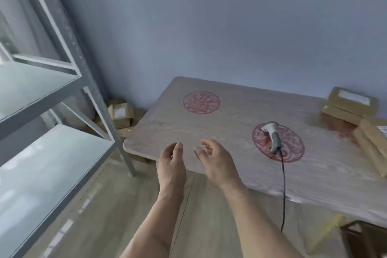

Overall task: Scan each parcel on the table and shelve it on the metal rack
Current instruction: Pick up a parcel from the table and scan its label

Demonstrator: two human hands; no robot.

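Note:
My left hand [171, 166] and my right hand [215, 162] hover side by side over the near left edge of the table [209, 128], fingers loosely curled, holding nothing. A grey barcode scanner [273, 135] lies on the table to the right of my right hand, its black cable running off the front edge. Brown cardboard parcels are stacked at the table's far right: one stack [348, 104] near the wall and another [372, 142] at the frame's edge. The grey metal rack [48, 90] stands to the left with its shelves bare where visible.
More cardboard boxes [120, 114] lie on the floor in the corner between rack and table. The rack's front post [114, 132] stands close to the table's left corner. A dark wooden frame [364, 239] sits on the floor at lower right.

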